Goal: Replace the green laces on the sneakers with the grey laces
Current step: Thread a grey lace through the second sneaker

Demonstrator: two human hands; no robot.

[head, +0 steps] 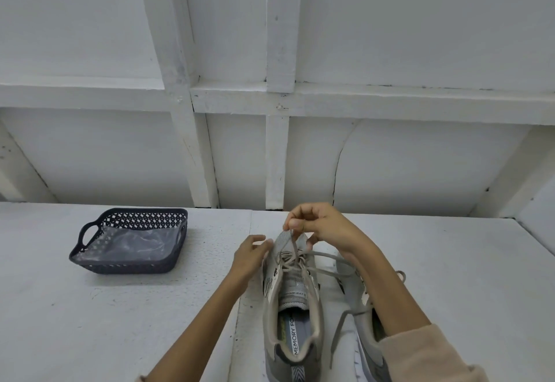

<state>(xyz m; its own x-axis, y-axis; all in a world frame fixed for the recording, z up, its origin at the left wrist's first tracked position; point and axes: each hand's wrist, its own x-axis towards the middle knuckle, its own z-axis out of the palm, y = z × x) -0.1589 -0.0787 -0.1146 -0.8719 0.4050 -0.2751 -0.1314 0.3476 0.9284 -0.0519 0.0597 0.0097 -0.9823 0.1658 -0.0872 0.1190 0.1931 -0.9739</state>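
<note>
Obs., head cam.

Pinched betw. thumb + forefinger of R hand (pixel 318 225): one strand of grey lace (pixel 326 255), held up just above toe end of centre sneaker (pixel 292 300). Other R fingers curled in beside the pinch.

Clamped on L side of same toe: L hand (pixel 250 251), thumb on top, fingertips bent onto the mesh. Grip on shoe only.

Lace path: crossed through front eyelets directly below the pinch, slack, not drawn flat. One free tail out to R under R wrist, then down betw. the two shoes toward cam. Colour grey-beige, close to shoe colour.

Centre sneaker: upright on white tabletop (pixel 90 321), heel toward cam, toe away. Grey knit upper, beige collar + eyelet strip, dark marks on L flank. Insole print "MEMORY FO…" partly legible. Chevron-pattern heel tab.

Second sneaker (pixel 363 321): just beside on R, parallel, same heading. Mostly hidden under R forearm + beige sleeve (pixel 420 354); lacing there not readable.

Far L on tabletop, well apart from shoes: dark lattice plastic basket (pixel 120 266) w/ side handles, clear plastic bag (pixel 141 243) lying inside. White panelled wall (pixel 390 156) behind.
</note>
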